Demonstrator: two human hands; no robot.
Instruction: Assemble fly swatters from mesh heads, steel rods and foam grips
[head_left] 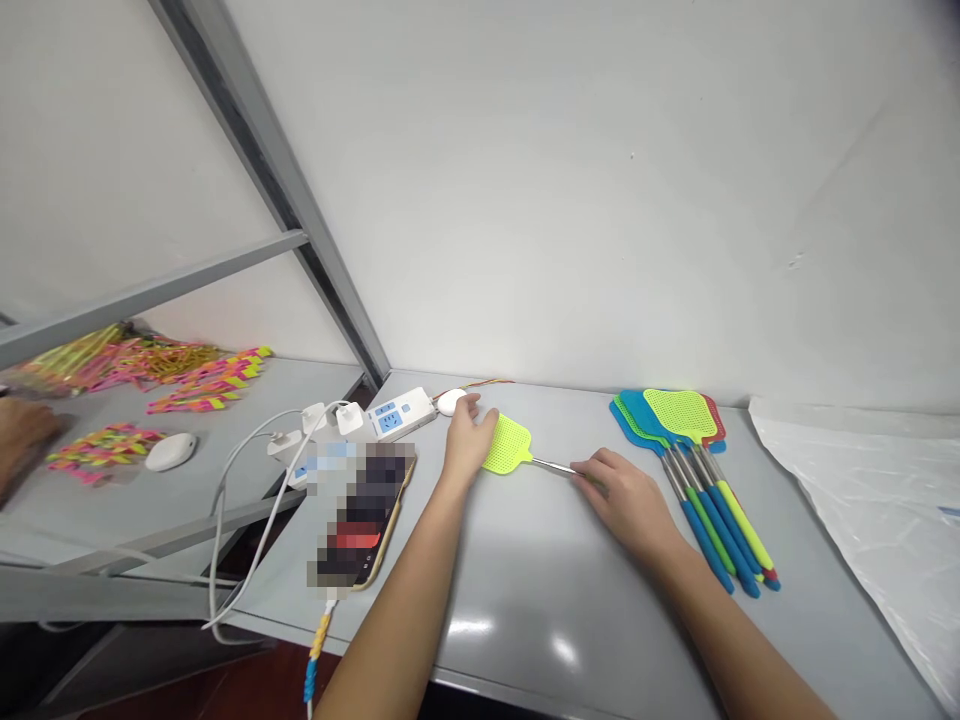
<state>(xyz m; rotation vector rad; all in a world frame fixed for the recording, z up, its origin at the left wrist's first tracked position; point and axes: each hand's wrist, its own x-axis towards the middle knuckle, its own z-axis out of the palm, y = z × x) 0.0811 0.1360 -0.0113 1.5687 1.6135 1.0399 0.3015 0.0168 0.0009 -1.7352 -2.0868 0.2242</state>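
A fly swatter [512, 445] with a yellow-green perforated head and a thin metal shaft is held low over the grey table, between my two hands. My left hand [469, 440] is at the left edge of its head, fingers curled against it. Around the shaft's right end, the fingers of my right hand [619, 492] are closed; the grip is hidden behind them. To the right lies a pile of several fly swatters [679, 420], with blue, yellow-green and red heads and blue, green and yellow handles pointing toward me.
Left of my arm lie a phone [375, 520] with a cable, and a white power strip [403, 413] with chargers. A white plastic sheet [855, 480] covers the right side. Beyond a metal frame [315, 260], another person's hand [26, 440] is near colourful bundles [217, 380].
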